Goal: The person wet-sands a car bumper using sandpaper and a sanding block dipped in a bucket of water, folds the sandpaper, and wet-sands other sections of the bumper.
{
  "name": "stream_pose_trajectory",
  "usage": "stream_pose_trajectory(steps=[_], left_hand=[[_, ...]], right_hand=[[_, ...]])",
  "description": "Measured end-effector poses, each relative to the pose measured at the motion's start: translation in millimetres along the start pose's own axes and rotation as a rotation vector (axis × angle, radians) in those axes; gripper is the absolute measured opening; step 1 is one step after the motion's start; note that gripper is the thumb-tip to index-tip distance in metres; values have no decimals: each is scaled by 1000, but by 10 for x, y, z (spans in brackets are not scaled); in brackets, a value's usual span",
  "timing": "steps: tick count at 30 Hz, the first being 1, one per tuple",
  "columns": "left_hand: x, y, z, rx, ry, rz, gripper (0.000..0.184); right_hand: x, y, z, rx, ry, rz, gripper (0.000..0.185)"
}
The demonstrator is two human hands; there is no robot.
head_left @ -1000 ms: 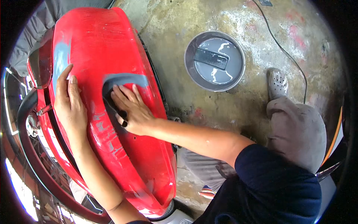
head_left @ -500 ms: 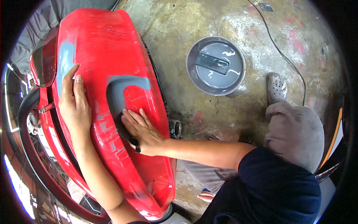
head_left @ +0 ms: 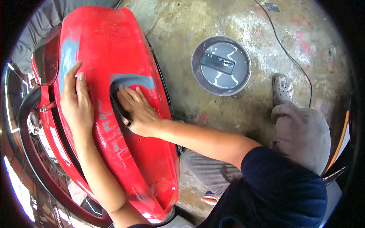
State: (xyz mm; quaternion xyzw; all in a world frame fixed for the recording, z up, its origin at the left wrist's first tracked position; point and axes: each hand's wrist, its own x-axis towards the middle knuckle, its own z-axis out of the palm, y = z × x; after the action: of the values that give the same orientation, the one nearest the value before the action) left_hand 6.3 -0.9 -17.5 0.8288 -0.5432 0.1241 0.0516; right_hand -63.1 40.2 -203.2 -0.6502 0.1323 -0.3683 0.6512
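Observation:
A red car bumper (head_left: 102, 41) with grey patches of bared or filled surface runs down the left half of the view. My left hand (head_left: 78, 108) lies on its upper face, fingers stretched out, the fingertips by a grey patch (head_left: 69, 53). In the recessed part, my right hand (head_left: 140, 116) presses a dark sheet of sandpaper (head_left: 121, 109) against the curved edge. The sheet's near edge curls up beside the palm, and the rest is hidden under the fingers. A grey curved patch (head_left: 133, 80) shows just beyond those fingertips.
On the concrete floor stands a round metal basin (head_left: 195, 72) of cloudy water with a dark rectangular block (head_left: 217, 62) in it. A black cable (head_left: 282, 45) crosses the floor near my grey clog (head_left: 283, 89). A dark tail light (head_left: 47, 62) adjoins the bumper.
My right hand has slid the sandpaper up along the recess's curved edge, away from my body, covering part of the grey patch. My left hand has barely moved.

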Motion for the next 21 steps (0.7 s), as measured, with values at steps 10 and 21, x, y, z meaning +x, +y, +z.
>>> stream_pose_trajectory(steps=[10, 21], left_hand=[[-5, 11, 27, 34, 51, 85, 28], [15, 65, -22, 15, -51, -109, 28]], right_hand=[[1, 518, -452, -214, -195, -123, 68], [82, 400, -305, -230, -142, -331, 70]])
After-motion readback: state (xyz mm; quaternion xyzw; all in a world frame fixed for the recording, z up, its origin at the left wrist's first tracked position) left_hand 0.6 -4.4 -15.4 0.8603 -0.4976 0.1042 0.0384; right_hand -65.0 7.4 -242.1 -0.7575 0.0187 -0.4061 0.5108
